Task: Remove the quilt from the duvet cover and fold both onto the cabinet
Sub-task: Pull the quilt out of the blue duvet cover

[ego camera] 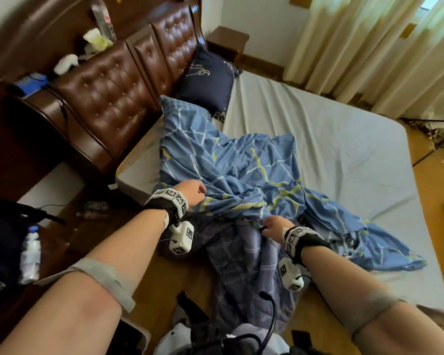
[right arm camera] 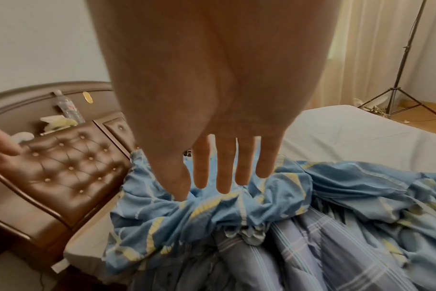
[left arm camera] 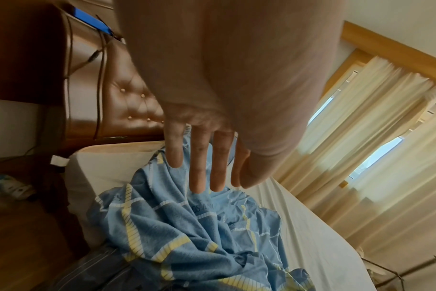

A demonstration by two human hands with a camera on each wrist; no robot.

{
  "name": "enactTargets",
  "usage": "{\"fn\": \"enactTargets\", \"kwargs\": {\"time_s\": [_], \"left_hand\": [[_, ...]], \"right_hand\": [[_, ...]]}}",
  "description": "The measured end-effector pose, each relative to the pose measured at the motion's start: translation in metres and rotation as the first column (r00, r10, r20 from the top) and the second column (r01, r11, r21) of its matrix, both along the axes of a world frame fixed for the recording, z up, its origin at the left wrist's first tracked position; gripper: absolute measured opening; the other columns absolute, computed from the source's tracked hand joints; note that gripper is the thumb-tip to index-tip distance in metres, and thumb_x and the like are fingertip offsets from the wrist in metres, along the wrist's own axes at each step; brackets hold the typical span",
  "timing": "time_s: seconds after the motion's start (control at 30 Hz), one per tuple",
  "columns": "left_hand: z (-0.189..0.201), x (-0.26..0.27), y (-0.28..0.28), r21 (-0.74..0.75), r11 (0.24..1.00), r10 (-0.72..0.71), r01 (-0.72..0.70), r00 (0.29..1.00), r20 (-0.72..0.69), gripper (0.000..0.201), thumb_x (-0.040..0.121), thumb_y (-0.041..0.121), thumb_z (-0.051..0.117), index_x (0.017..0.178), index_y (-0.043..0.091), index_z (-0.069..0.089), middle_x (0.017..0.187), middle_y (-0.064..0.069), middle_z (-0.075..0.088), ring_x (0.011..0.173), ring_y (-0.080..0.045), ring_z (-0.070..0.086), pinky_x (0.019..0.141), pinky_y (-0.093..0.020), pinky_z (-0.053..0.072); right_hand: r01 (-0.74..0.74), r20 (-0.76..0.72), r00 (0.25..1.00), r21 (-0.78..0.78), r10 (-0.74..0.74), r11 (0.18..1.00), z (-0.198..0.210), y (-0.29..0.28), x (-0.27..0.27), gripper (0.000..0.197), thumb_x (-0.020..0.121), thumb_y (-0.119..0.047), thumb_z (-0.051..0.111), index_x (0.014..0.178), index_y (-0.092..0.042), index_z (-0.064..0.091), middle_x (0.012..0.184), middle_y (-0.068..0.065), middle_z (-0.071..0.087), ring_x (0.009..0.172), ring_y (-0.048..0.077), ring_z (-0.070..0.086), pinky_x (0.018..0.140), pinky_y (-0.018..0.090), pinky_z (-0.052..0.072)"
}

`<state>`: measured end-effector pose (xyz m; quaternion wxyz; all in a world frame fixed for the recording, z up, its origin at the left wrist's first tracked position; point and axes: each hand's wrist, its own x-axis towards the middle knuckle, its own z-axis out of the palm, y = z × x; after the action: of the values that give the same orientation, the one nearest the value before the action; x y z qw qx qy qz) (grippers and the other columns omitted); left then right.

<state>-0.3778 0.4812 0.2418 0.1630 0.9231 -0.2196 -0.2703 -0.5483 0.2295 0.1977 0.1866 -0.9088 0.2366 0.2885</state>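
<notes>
My left hand (ego camera: pixel 192 192) and right hand (ego camera: pixel 273 224) both hover with fingers straight and relaxed, gripping nothing, just over the bunched mouth of the light-blue cotton duvet cover with yellow-and-white lines (ego camera: pixel 231 165), which sprawls across the grey-sheeted mattress (ego camera: pixel 344 139). The grey-purple plaid quilt (ego camera: pixel 246 262) hangs halfway out, off the bed edge toward the wooden floor (ego camera: pixel 164 275) (cables lie there too). My worry: tugging only the quilt could drag the cover off with it.
</notes>
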Motion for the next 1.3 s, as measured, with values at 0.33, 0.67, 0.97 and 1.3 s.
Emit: {"fn": "enactTargets", "kwargs": {"time_s": [0.33, 0.67, 0.97, 1.3], "left_hand": [[0.014, 0.068, -0.058, 0.051, 0.977, -0.209, 0.208, 0.978, 0.017, 0.027, 0.091, 0.023, 0.053, 0.114, 0.027, 0.066, 0.119, 0.002, 0.068, 0.11, -0.02, 0.062, 0.096, -0.033, 0.048], [0.016, 0.178, -0.117, 0.181, 0.947, -0.272, 0.265, 0.962, 0.014, 0.03, 0.092, 0.02, 0.051, 0.118, 0.024, 0.065, 0.118, 0.003, 0.068, 0.106, -0.017, 0.063, 0.092, -0.028, 0.048], [-0.041, 0.246, -0.179, 0.193, 0.921, -0.332, 0.339, 0.941, -0.068, 0.03, 0.094, 0.021, 0.049, 0.12, 0.025, 0.063, 0.119, 0.003, 0.068, 0.11, -0.018, 0.061, 0.097, -0.035, 0.048], [-0.243, 0.312, -0.238, 0.164, 0.821, -0.521, 0.547, 0.835, -0.176, 0.033, 0.094, 0.019, 0.05, 0.121, 0.031, 0.065, 0.128, -0.004, 0.062, 0.118, -0.027, 0.057, 0.101, -0.043, 0.046]], "right_hand": [[0.232, 0.112, 0.961, 0.159, -0.251, 0.96, -0.011, -0.004, 0.065, 0.036, 0.089, -0.029, 0.061, 0.123, -0.018, 0.065, 0.121, 0.004, 0.067, 0.111, 0.024, 0.063, 0.094, 0.031, 0.05], [0.299, 0.076, 0.939, 0.31, -0.336, 0.903, -0.048, -0.047, 0.177, 0.022, 0.092, -0.027, 0.054, 0.086, -0.014, 0.071, 0.085, 0.004, 0.072, 0.086, 0.026, 0.067, 0.076, 0.03, 0.051], [0.417, -0.01, 0.902, 0.282, -0.432, 0.864, -0.082, -0.106, 0.247, 0.029, 0.096, -0.029, 0.051, 0.098, -0.008, 0.071, 0.099, 0.013, 0.071, 0.095, 0.031, 0.066, 0.083, 0.033, 0.051], [0.562, -0.291, 0.811, 0.143, -0.508, 0.815, -0.241, -0.113, 0.336, 0.062, 0.091, -0.031, 0.056, 0.148, -0.022, 0.033, 0.135, 0.015, 0.055, 0.112, 0.036, 0.062, 0.095, 0.044, 0.051]]}}
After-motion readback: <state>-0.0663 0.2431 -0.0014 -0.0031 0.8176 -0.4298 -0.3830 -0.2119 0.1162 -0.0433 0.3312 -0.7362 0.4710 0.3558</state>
